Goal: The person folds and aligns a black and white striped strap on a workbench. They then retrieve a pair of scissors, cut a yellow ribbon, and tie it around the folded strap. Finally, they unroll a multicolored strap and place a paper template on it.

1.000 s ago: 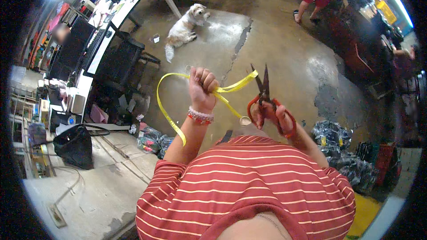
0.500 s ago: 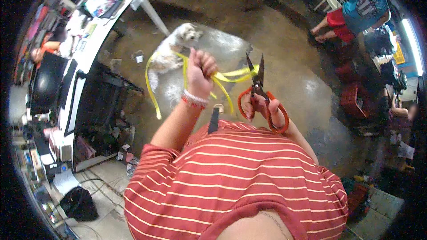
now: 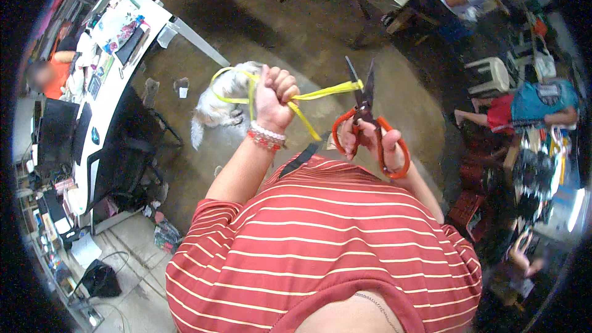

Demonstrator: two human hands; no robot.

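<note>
In the head view, grips a yellow ribbon (image 3: 327,92) in the left hand (image 3: 275,102), with fingers (image 3: 286,86) curled tightly around it (bracelets (image 3: 266,138) on the wrist). Holds orange-handled scissors (image 3: 364,111) in the right hand (image 3: 383,140), with fingers through the loops and 2 blades parted at the ribbon's end. Faces a white dog (image 3: 213,110) on the floor (image 3: 419,83).

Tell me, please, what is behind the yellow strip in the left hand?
Behind the yellow strip, a whitish dog on the brown floor shows partly. Whatever the strip and left hand cover cannot be seen.
</note>
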